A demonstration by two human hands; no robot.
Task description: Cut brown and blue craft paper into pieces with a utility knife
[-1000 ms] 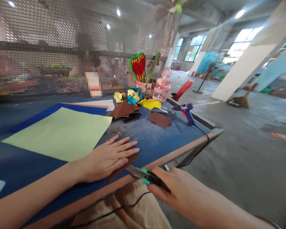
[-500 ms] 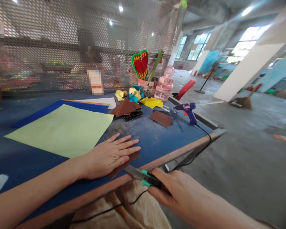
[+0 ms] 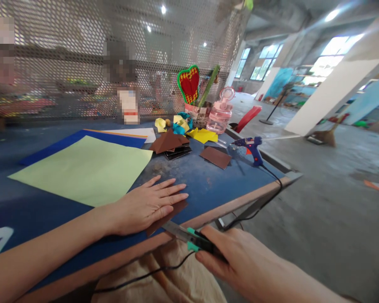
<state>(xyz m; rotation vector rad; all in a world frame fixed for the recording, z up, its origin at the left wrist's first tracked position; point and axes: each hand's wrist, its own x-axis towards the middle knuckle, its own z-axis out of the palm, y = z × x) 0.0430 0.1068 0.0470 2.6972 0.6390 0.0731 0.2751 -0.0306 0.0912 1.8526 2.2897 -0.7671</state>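
My left hand [image 3: 148, 205] lies flat on the blue tabletop with its fingers spread. It presses down a piece of brown paper [image 3: 177, 210], of which only parts show along the thumb side. My right hand [image 3: 236, 256] is closed around the teal and black handles of a pair of scissors [image 3: 189, 235]. Their blades point left and reach the paper's near edge, just below my left thumb. Beyond the left hand lies a large pale green sheet [image 3: 85, 172] on top of a blue sheet [image 3: 57, 147].
Brown and black paper pieces [image 3: 169, 143] are stacked behind, with another brown piece [image 3: 216, 156] nearby. A blue glue gun [image 3: 252, 147] stands at right, its cord over the table edge [image 3: 240, 204]. Further back are crumpled papers [image 3: 181, 123], a pink bottle [image 3: 219, 115] and a perforated screen [image 3: 66, 63].
The scissors' tips have shifted slightly left along the paper's near edge. My left hand keeps its place on the paper; the whole view has moved a little.
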